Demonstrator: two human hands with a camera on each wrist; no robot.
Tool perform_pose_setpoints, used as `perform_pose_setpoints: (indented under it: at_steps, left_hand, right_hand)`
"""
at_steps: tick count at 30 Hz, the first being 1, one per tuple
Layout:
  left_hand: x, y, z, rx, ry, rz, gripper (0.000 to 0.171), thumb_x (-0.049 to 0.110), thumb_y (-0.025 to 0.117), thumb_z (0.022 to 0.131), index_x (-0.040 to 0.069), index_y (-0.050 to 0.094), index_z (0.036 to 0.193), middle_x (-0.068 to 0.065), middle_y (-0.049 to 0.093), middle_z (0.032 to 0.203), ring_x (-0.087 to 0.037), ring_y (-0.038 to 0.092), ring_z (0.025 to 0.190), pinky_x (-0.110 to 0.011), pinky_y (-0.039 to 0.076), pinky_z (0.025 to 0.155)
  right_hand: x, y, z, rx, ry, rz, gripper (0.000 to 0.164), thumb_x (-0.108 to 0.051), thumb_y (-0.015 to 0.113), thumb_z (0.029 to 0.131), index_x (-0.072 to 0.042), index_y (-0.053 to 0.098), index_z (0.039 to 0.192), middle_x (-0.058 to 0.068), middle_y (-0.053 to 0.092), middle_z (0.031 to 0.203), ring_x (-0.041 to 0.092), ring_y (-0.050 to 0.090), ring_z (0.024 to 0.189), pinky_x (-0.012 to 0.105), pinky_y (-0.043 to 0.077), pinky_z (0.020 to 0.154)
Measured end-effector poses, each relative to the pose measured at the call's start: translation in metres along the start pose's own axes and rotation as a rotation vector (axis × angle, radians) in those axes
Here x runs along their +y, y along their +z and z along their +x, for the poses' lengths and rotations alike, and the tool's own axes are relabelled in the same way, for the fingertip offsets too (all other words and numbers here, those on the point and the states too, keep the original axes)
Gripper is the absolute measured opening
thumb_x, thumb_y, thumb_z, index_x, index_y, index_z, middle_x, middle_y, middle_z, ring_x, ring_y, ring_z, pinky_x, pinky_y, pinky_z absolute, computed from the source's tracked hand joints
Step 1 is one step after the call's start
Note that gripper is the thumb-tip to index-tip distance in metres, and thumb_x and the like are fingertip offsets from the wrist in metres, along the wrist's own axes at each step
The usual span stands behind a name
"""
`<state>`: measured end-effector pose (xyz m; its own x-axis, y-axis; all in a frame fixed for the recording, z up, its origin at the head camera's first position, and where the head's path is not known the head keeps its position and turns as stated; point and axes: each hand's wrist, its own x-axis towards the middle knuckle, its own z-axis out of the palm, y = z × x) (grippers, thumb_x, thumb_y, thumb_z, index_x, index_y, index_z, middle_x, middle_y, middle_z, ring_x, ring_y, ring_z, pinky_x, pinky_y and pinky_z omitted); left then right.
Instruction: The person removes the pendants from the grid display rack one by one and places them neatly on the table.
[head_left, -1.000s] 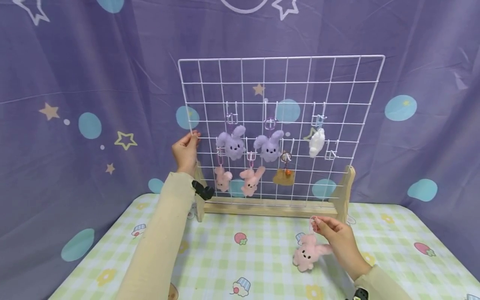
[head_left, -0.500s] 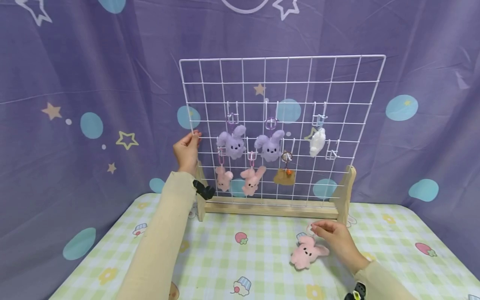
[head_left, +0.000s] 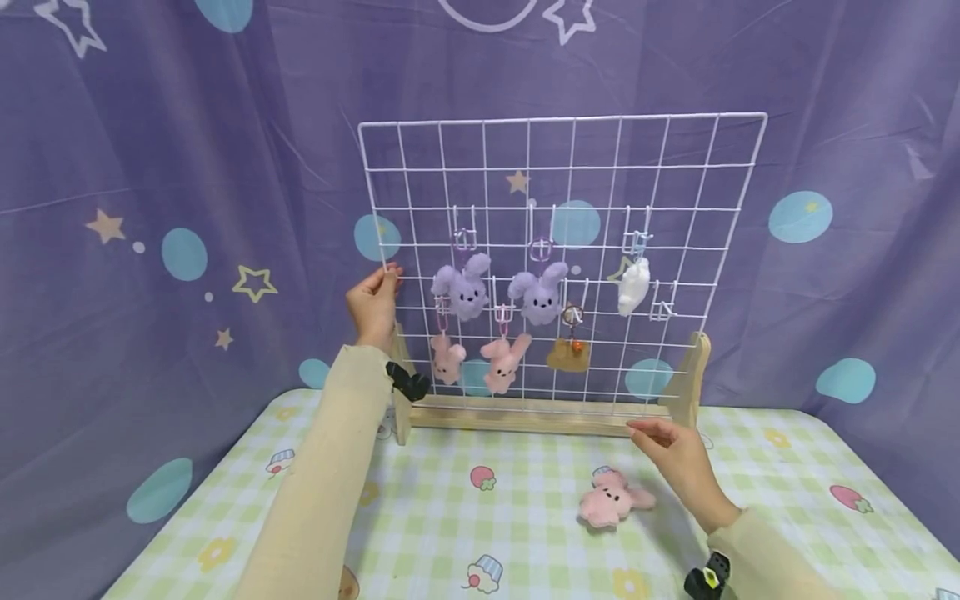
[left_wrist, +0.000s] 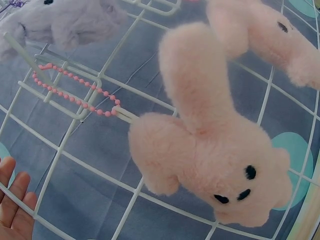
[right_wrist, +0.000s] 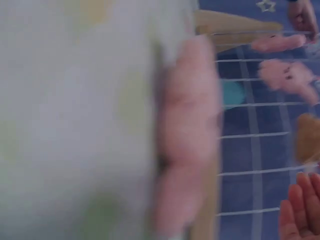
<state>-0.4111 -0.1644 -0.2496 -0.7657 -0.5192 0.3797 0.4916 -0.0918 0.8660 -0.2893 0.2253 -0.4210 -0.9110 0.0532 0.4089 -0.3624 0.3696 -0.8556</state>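
My left hand [head_left: 372,304] grips the left edge of a white wire grid rack [head_left: 566,121], its fingers [left_wrist: 17,200] showing behind the wire in the left wrist view. On the table lies a pink plush bunny keychain [head_left: 611,502], face up. My right hand [head_left: 678,458] is just above and to the right of it, fingers loosely extended and holding nothing. In the right wrist view the plush bunny [right_wrist: 190,130] is blurred, apart from the fingers [right_wrist: 300,205]. Close to the left wrist camera, another pink bunny [left_wrist: 225,160] hangs by a pink bead chain [left_wrist: 75,95].
On the grid hang two purple bunnies [head_left: 470,296], two pink bunnies [head_left: 502,367], a white plush [head_left: 634,286] and a brown charm [head_left: 570,356]. A bare hook [head_left: 663,310] is at the right. Wooden feet [head_left: 693,375] support the rack on the checked tablecloth [head_left: 420,517].
My right hand has let go of the pink bunny's ring and risen slightly. The bunny, earlier held by its ring, now lies on the tablecloth. My left hand stays on the rack.
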Motion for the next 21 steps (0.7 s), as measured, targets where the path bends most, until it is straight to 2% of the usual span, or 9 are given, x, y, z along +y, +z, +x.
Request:
perform_pose_setpoints:
  at_steps: [2, 5, 8, 11, 16, 21]
  left_hand:
    - [0.0, 0.0, 0.0, -0.001, 0.003, -0.003, 0.024, 0.006, 0.059, 0.092, -0.004, 0.066, 0.113, -0.022, 0.065, 0.112, -0.003, 0.063, 0.076, -0.021, 0.053, 0.08]
    - [0.001, 0.0, 0.0, -0.001, 0.004, -0.003, 0.024, 0.006, 0.059, 0.092, -0.004, 0.066, 0.113, -0.022, 0.065, 0.112, -0.003, 0.063, 0.075, -0.02, 0.053, 0.079]
    - [0.001, 0.0, 0.001, 0.0, 0.007, 0.004, 0.024, 0.007, 0.06, 0.092, -0.004, 0.066, 0.113, -0.021, 0.065, 0.111, -0.003, 0.063, 0.076, -0.019, 0.053, 0.077]
    - [0.001, -0.001, 0.002, 0.007, 0.008, 0.015, 0.024, 0.008, 0.06, 0.092, -0.003, 0.066, 0.113, -0.019, 0.066, 0.11, -0.004, 0.063, 0.076, -0.019, 0.053, 0.076]
    - [0.002, -0.001, 0.002, 0.015, 0.021, 0.026, 0.024, 0.008, 0.06, 0.092, -0.002, 0.067, 0.111, -0.019, 0.067, 0.109, -0.004, 0.063, 0.076, -0.019, 0.053, 0.075]
    - [0.0, 0.0, 0.003, 0.024, 0.047, 0.028, 0.024, 0.008, 0.06, 0.091, -0.003, 0.067, 0.111, -0.02, 0.067, 0.108, -0.003, 0.062, 0.075, -0.019, 0.053, 0.075]
  right_hand:
    - [-0.002, -0.001, 0.008, 0.044, -0.139, 0.037, 0.02, -0.016, 0.068, 0.087, -0.004, 0.071, 0.103, 0.01, 0.07, 0.099, 0.012, 0.065, 0.082, 0.015, 0.051, 0.063]
    - [-0.025, -0.001, 0.016, 0.115, -0.295, 0.052, 0.014, -0.012, 0.069, 0.086, -0.006, 0.072, 0.098, 0.002, 0.072, 0.091, 0.004, 0.063, 0.074, 0.012, 0.049, 0.058]
    - [-0.077, -0.002, 0.017, 0.201, -0.313, 0.019, 0.013, -0.009, 0.069, 0.085, 0.0, 0.071, 0.095, -0.004, 0.071, 0.088, 0.003, 0.064, 0.072, 0.014, 0.052, 0.061]
    - [-0.104, -0.005, 0.028, 0.273, -0.372, 0.099, 0.013, -0.002, 0.069, 0.083, 0.004, 0.07, 0.095, -0.012, 0.069, 0.084, 0.001, 0.063, 0.069, 0.013, 0.051, 0.06]
    - [-0.137, -0.012, 0.05, 0.378, -0.41, 0.166, 0.017, 0.0, 0.07, 0.082, 0.008, 0.068, 0.098, -0.011, 0.069, 0.084, 0.001, 0.062, 0.067, 0.012, 0.05, 0.06]
    - [-0.155, -0.014, 0.077, 0.456, -0.378, 0.186, 0.02, -0.004, 0.07, 0.083, 0.006, 0.069, 0.1, -0.006, 0.071, 0.085, 0.004, 0.062, 0.067, 0.012, 0.049, 0.06]
